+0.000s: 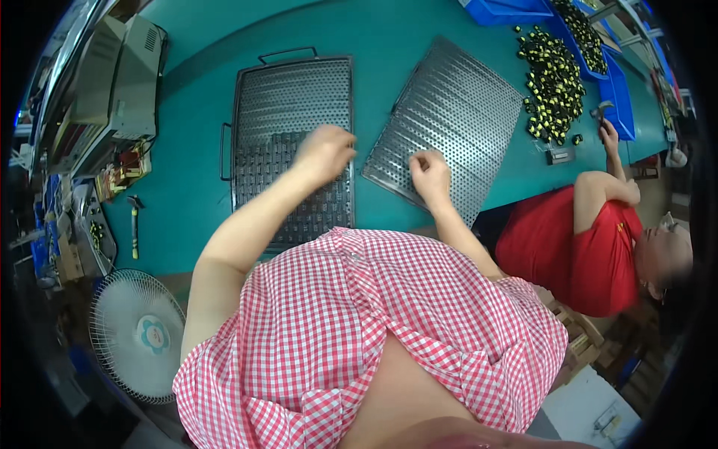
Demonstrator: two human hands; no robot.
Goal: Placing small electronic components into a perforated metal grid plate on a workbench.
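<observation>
- Your left hand [327, 153], fingers curled, is over the framed metal tray [295, 93] near its right edge; whether it holds anything is unclear.
- Small dark pieces [273, 176] sit in rows across the tray's nearer part.
- Your right hand [431, 179], thumb and fingers bent together, is over the nearer part of the tilted perforated plate [460, 105]; you can't tell if it grips anything.
- Both metal pieces lie on your green table [191, 112].
- To your right, black-and-yellow parts [552, 86] lie heaped beside blue bins [616, 97].
- Beyond, a co-worker in red [538, 239] holds a hammer [601, 110].
- At your left stands a fan [138, 337].
</observation>
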